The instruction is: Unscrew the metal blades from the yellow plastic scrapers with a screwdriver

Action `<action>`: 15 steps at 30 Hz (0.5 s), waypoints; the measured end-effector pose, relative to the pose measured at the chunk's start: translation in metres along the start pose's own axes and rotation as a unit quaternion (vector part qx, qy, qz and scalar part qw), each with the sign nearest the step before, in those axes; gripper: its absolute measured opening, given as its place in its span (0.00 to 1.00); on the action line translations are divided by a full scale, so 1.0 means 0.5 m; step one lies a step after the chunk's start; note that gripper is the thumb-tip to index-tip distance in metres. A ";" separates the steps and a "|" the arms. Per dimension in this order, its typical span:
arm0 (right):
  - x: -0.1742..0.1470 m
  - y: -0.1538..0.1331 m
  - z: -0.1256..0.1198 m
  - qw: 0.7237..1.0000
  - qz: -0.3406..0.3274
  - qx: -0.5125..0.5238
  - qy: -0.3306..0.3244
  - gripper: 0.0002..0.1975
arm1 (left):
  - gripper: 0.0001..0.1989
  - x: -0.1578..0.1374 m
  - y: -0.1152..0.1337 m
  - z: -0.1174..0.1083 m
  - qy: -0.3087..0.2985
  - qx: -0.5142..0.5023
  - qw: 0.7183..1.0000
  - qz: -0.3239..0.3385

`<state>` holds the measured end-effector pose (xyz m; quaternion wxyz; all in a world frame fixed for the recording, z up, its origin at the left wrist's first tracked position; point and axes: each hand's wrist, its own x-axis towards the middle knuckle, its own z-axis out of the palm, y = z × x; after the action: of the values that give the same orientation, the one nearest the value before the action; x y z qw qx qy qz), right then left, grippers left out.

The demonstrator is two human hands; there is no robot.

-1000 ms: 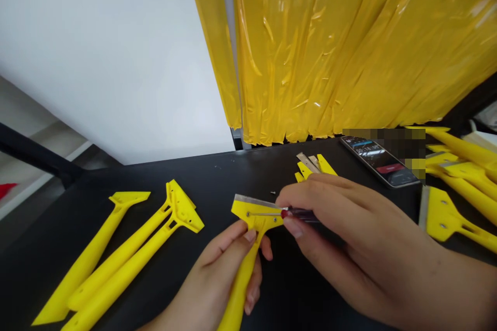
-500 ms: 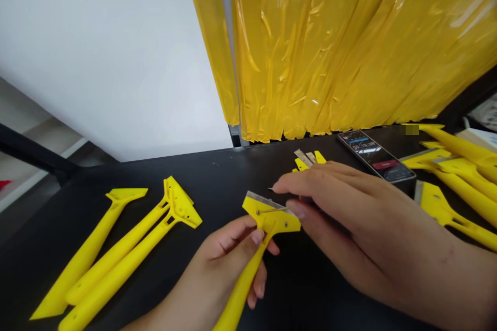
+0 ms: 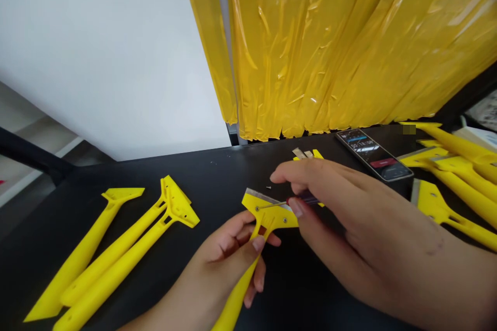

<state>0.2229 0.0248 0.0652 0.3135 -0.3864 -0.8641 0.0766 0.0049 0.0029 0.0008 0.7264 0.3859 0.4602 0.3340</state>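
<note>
My left hand (image 3: pixel 229 258) is closed around a yellow scraper (image 3: pixel 274 214) just below its head, thumb on top. A metal blade strip lies along the head's upper edge, and two screws show in its face. My right hand (image 3: pixel 349 217) holds a thin screwdriver (image 3: pixel 305 199), its dark handle against the thumb and partly hidden by the hand. The screwdriver's shaft reaches across the scraper head to the left screw (image 3: pixel 257 209). The right index finger is raised off the handle. Behind the scraper head, a tiny screw (image 3: pixel 268 187) lies on the black table (image 3: pixel 217 170).
Several yellow scraper handles (image 3: pixel 128 248) lie at left. Yellow scrapers with blades (image 3: pixel 435 201) are piled at right. A phone (image 3: pixel 373 155) showing a timer lies at the back. Metal and yellow pieces (image 3: pixel 306 154) sit behind my right hand. A yellow plastic curtain (image 3: pixel 310 51) hangs behind.
My right index finger has lifted and moved slightly left, and the screwdriver handle shows more. The tiny screw now appears apart from the fingertip. The scraper has barely moved.
</note>
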 end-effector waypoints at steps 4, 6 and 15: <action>-0.001 -0.001 0.000 1.000 -0.001 0.010 -0.003 0.14 | 0.14 0.000 -0.005 -0.004 0.002 0.008 1.000 0.010; 0.000 -0.002 -0.003 0.999 -0.013 0.029 -0.010 0.14 | 0.13 0.001 -0.006 -0.006 0.004 0.013 1.000 0.004; -0.002 -0.005 -0.001 0.999 -0.018 0.021 -0.017 0.11 | 0.12 0.005 0.011 -0.003 0.008 0.000 0.999 -0.033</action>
<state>0.2219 0.0222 0.0662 0.3085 -0.3629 -0.8740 0.0959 0.0037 0.0081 0.0041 0.7333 0.3678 0.4787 0.3128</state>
